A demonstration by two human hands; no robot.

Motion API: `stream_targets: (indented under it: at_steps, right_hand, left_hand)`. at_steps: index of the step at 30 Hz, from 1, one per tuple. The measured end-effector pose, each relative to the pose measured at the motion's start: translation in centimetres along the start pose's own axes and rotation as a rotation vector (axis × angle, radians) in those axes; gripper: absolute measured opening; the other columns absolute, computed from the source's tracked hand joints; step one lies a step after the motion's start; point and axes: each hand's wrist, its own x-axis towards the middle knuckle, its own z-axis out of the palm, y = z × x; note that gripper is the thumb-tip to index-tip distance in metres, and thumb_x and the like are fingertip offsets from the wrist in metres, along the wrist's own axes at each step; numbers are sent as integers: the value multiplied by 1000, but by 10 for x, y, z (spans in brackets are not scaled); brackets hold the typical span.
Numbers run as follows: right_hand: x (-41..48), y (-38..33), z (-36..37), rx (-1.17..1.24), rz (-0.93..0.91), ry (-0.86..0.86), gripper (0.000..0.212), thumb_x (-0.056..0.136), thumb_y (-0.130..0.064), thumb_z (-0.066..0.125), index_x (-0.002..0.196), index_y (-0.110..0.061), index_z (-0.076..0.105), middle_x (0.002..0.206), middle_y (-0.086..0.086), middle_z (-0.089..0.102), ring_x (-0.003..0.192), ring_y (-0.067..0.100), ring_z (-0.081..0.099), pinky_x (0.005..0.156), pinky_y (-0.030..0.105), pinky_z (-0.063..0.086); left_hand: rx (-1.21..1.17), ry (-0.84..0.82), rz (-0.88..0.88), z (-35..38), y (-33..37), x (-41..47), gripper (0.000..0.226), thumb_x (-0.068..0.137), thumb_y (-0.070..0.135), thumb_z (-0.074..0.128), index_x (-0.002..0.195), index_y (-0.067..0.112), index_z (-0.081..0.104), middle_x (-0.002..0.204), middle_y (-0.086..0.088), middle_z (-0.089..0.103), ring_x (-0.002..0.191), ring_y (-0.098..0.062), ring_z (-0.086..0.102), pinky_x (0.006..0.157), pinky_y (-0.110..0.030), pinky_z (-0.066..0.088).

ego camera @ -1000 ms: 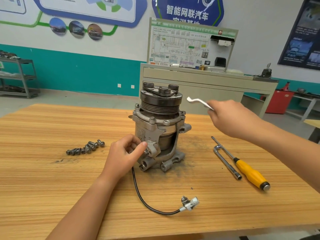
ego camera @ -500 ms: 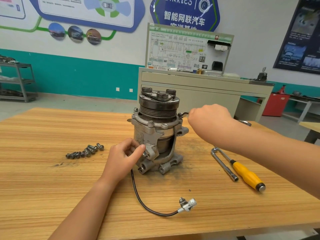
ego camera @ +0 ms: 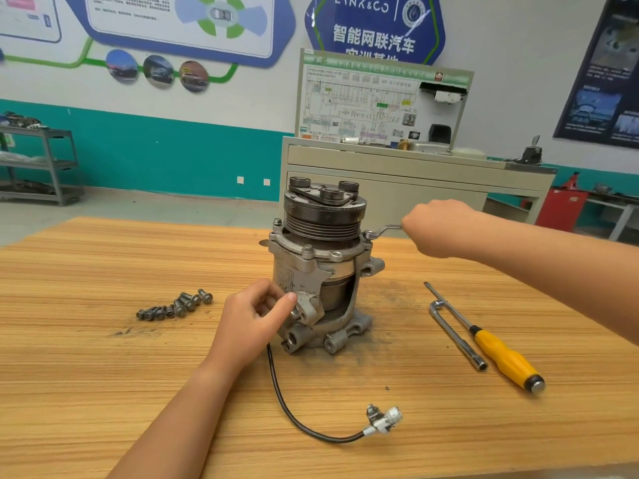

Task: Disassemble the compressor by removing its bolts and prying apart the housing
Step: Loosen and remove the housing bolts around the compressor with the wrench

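Lowered from beside the pulley, the right hand [ego camera: 439, 228] now holds the wrench [ego camera: 382, 230] level, fingers curled round its handle, the ring end resting on the right edge of the upper flange of the compressor [ego camera: 321, 271], which stands upright, pulley uppermost, mid-way across the wooden table [ego camera: 103, 375]. Left hand [ego camera: 256, 316] grips the lower housing, thumb pressed to a mounting lug, fingers curled against the body. Outward: black cable with white connector [ego camera: 380, 418] trailing toward the near edge; loose bolts [ego camera: 176, 305] clustered to the left; L-shaped socket wrench [ego camera: 456, 335] and yellow-handled screwdriver [ego camera: 498, 350] side by side to the right.
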Motion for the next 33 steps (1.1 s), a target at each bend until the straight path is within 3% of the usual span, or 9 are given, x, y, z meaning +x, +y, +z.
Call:
stream_targets:
  at_steps: [2,4,7,11,14,17,21,27,33]
  right_hand:
    - [15,0,4,-13,-14,43,23,89,2,41,102,-9,57,68,1,44,66,19,47,70,34,47]
    - [32,-3,13,-63,-45,158,26,91,-2,44,110,-12,58,87,4,61,101,26,53,108,48,24]
    - [52,-7,24,-47,-98,360,28,94,-12,44,120,-14,56,120,4,61,134,24,31,112,49,-2]
    - [58,-6,33,90,-92,427,28,96,-12,42,122,-12,54,125,6,59,131,22,36,113,45,3]
    - [42,-3,35,506,101,575,29,100,-21,34,116,-5,52,96,14,66,91,28,59,92,40,36]
    - [13,-4,41,725,177,594,27,100,-25,31,118,-8,43,68,7,55,67,29,56,58,34,39]
    - [-20,-10,49,572,108,473,24,99,-19,32,122,-19,36,59,-1,48,52,18,48,46,29,35]
    - [-31,-15,37,393,83,274,32,96,-11,37,125,-21,42,64,-3,41,65,18,50,53,29,43]
    - [-37,-27,6,122,49,193,31,89,-1,43,118,-9,48,69,0,47,59,17,41,41,27,25]
  left_hand:
    - [2,-6,-3,1,-1,1,17,87,17,62,76,4,62,74,-19,65,74,-37,60,69,-53,49]
    - [22,-9,4,1,-2,1,16,86,17,62,75,5,62,72,-17,65,71,-34,60,68,-49,49]
    - [83,-23,34,2,-4,1,16,86,17,63,72,9,63,66,-9,64,66,-27,59,63,-35,46]
    - [99,-24,37,1,-6,1,16,86,16,64,71,10,63,65,-8,64,65,-24,58,62,-33,45]
    - [101,-20,44,1,-6,1,16,85,16,64,70,11,63,65,-8,64,64,-24,58,61,-33,45]
    - [99,-33,47,2,-6,2,16,85,16,64,70,11,62,64,-8,63,63,-23,58,60,-30,44]
    - [78,-53,18,2,-5,1,14,85,18,64,72,12,62,68,-9,63,66,-22,57,58,-21,42]
    - [76,-62,4,1,0,1,11,81,19,69,75,10,64,70,-10,64,68,-22,58,58,-19,42]
    - [100,-100,-8,-2,1,1,15,77,22,72,78,10,62,74,-9,64,63,-10,54,56,-14,39]
